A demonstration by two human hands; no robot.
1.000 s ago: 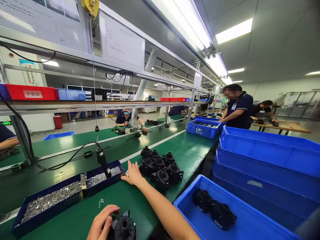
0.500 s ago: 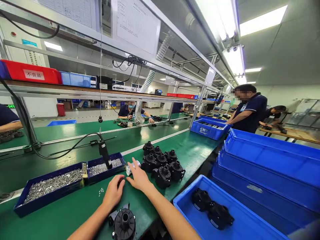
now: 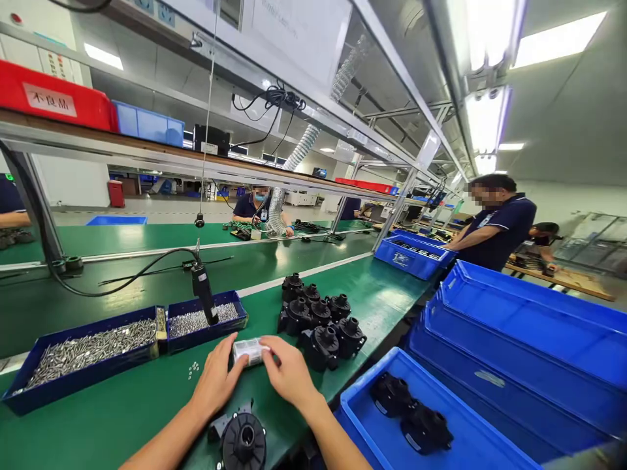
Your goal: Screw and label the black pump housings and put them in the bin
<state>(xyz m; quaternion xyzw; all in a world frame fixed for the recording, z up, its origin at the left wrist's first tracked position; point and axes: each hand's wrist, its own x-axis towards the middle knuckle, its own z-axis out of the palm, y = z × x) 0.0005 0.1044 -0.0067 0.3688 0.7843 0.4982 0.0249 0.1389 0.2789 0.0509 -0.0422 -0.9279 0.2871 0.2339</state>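
Observation:
Between my two hands is a small silvery-white roll of labels (image 3: 249,352), lying sideways just in front of the bins. My left hand (image 3: 219,373) grips its left end with thumb and fingers. At the other end, the fingers of my right hand (image 3: 289,371) close on the roll. Closer to me a black round blower housing (image 3: 243,440) stands with its spout up, below my wrists. A few small nuts (image 3: 193,370) lie loose left of my left hand. To the right of my right hand several more black housings (image 3: 321,313) are grouped together.
Two blue bins hold screws (image 3: 93,352) and small metal parts (image 3: 200,321); an electric screwdriver (image 3: 203,290) hangs over the second. A blue crate (image 3: 470,411) with two housings and stacked blue crates (image 3: 529,326) stand right. Co-workers (image 3: 499,222) are beyond.
My right hand has come off the top of the roll and now grips its right end. My left hand has moved forward onto its left end. The view has shifted slightly.

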